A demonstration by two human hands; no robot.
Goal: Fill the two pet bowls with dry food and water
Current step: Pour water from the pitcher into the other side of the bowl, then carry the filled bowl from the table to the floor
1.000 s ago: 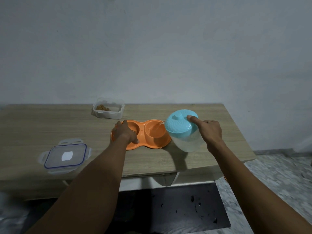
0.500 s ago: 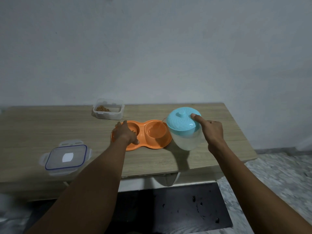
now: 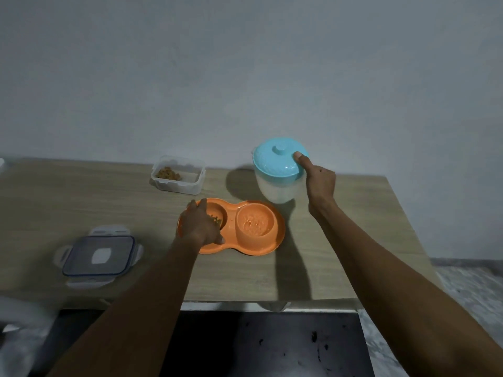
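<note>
An orange double pet bowl (image 3: 276, 235) lies on the wooden table (image 3: 68, 202). Its right cup (image 3: 254, 222) holds water; its left cup (image 3: 219, 217) holds brown dry food, partly hidden. My left hand (image 3: 201, 227) rests over the left cup, gripping the dish's left rim. My right hand (image 3: 319, 178) holds a clear jug with a light blue lid (image 3: 277, 175) by its far side, thumb on the lid. The jug stands upright at the back of the table, behind the right cup.
A clear open food container (image 3: 178, 175) with some dry food sits at the back. Its clear blue-rimmed lid (image 3: 99, 254) lies at the front left. The table's right edge (image 3: 408, 227) drops to a marbled floor. A dark mat (image 3: 258, 346) lies below the front edge.
My right hand has carried the jug from beside the right cup, where it was tilted, back and upright to the rear of the table. My left hand stays on the dish.
</note>
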